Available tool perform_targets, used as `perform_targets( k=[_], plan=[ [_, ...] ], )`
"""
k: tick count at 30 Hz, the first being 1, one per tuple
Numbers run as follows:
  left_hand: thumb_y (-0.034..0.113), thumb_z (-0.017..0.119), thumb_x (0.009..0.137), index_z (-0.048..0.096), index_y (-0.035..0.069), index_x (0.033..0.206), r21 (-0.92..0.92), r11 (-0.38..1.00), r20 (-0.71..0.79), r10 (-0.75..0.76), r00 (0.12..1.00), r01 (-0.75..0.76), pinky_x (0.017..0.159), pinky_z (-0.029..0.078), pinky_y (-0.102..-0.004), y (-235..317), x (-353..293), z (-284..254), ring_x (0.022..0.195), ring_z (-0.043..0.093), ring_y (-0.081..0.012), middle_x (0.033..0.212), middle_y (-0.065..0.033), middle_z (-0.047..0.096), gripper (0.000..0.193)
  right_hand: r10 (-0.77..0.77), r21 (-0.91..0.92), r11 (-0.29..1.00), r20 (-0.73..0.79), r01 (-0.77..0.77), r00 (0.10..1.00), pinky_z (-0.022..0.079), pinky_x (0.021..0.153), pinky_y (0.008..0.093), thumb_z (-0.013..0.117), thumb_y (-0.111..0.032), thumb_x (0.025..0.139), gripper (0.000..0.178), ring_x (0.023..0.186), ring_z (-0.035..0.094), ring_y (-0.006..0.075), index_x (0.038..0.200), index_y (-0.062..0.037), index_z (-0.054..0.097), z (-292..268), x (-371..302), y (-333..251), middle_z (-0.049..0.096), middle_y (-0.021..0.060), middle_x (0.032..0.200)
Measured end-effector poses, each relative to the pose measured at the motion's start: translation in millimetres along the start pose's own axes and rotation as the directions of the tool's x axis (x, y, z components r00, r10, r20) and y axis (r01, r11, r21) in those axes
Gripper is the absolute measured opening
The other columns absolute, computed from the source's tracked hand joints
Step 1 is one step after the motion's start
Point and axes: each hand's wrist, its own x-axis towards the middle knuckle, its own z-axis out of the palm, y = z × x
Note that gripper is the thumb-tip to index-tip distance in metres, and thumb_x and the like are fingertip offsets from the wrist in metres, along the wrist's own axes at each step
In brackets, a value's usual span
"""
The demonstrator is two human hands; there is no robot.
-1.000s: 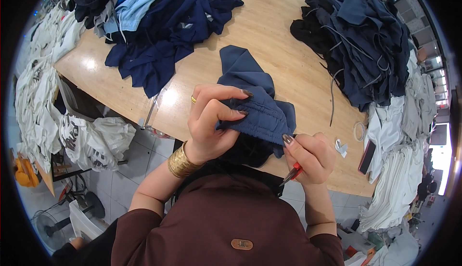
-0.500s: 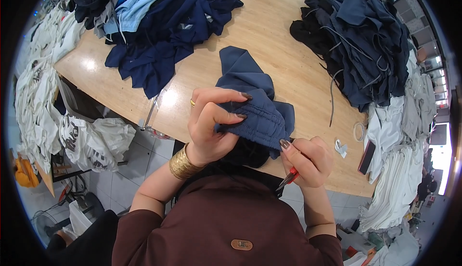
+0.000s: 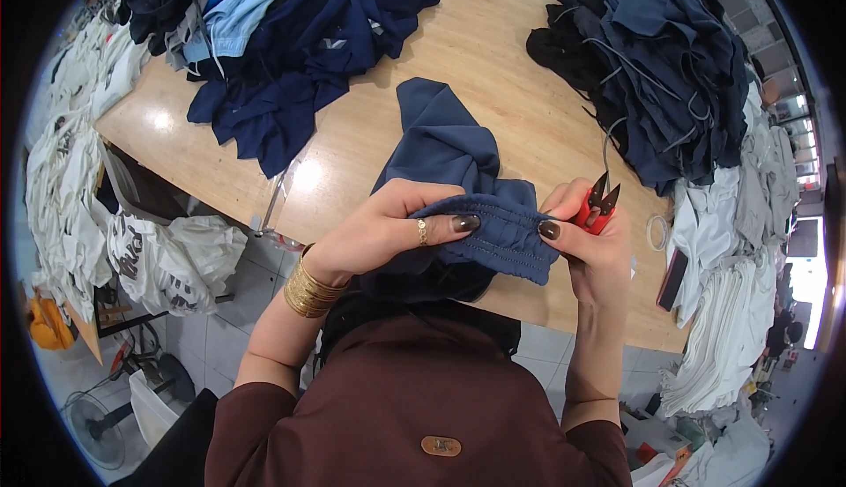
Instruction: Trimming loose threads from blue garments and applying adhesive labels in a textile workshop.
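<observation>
A slate-blue garment with a gathered elastic waistband lies partly on the table and hangs over its near edge. My left hand is closed on the waistband, thumb on top and the fingers hidden behind the cloth. At the band's right end my right hand pinches the edge between thumb and fingers. Red-handled thread snips are also held in my right hand, their dark blades pointing up and away from the cloth.
On the wooden table, dark navy and light blue garments pile up at the far left. Another dark pile with loose drawstrings is at the far right. A tape roll lies near the right edge. White garments are stacked beyond it.
My left thumb has come down onto the waistband, which is now turned flatter toward me. My right hand has moved up and right, and the snips have swung from pointing down to pointing up.
</observation>
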Motion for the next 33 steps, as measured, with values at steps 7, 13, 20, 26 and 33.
perform_targets(
  k=[7,13,20,26,33],
  plan=[
    [0.012,0.054,0.093,0.059,-0.004,0.108,-0.128,0.985,-0.047,0.108,0.993,-0.114,0.077,0.04,-0.0175,-3.0,-2.4,3.3,0.084,0.048,-0.0022,0.091,0.0032,0.057,0.023,0.011,0.005,1.0,0.01,-0.011,1.0,0.043,0.062,0.022,0.072,0.002,0.068,0.013,0.067,0.056,0.012,0.075,0.0018,0.061,-0.7,0.8,3.1,0.06,0.007,0.073],
    [0.012,0.054,0.092,0.058,-0.006,0.111,-0.269,0.955,-0.044,0.114,0.993,-0.121,0.083,0.042,-0.0192,-5.8,-1.9,3.8,0.091,0.052,-0.0042,0.098,-0.0001,0.061,0.026,0.043,0.015,0.999,0.009,-0.043,0.999,0.044,0.064,0.0217,0.073,0.0,0.069,0.015,0.068,0.057,0.0104,0.078,0.0007,0.061,-3.3,1.5,7.0,0.061,0.0055,0.076],
    [0.013,0.053,0.093,0.058,-0.006,0.111,-0.331,0.937,-0.051,0.1,0.994,-0.112,0.083,0.041,-0.019,-8.8,-0.9,4.7,0.09,0.051,-0.0043,0.098,-0.0002,0.06,0.026,0.089,0.042,0.995,0.023,-0.09,0.996,0.045,0.064,0.0206,0.073,-0.002,0.073,0.014,0.069,0.057,0.0088,0.08,0.0006,0.062,-0.4,1.9,6.1,0.062,0.0038,0.076],
    [0.013,0.052,0.094,0.059,-0.004,0.099,-0.133,0.981,-0.113,0.124,0.986,-0.139,0.075,0.039,-0.0176,-5.6,-0.5,6.9,0.081,0.045,-0.0018,0.086,0.004,0.055,0.019,-0.209,-0.448,0.881,-0.079,0.152,0.975,0.038,0.064,0.0173,0.066,-0.007,0.084,0.021,0.068,0.045,0.0041,0.101,-0.0023,0.054,6.7,-3.1,6.7,0.053,-0.0001,0.088],
    [0.014,0.051,0.094,0.059,-0.003,0.095,-0.068,0.988,-0.142,0.131,0.981,-0.142,0.071,0.038,-0.0179,-1.1,-1.1,10.1,0.078,0.043,-0.0018,0.082,0.0048,0.053,0.018,-0.274,-0.517,0.832,-0.066,0.202,0.96,0.036,0.065,0.0162,0.063,0.001,0.083,0.014,0.071,0.045,0.0042,0.095,-0.0012,0.057,8.1,-7.4,4.0,0.05,0.0005,0.087]
  ],
)
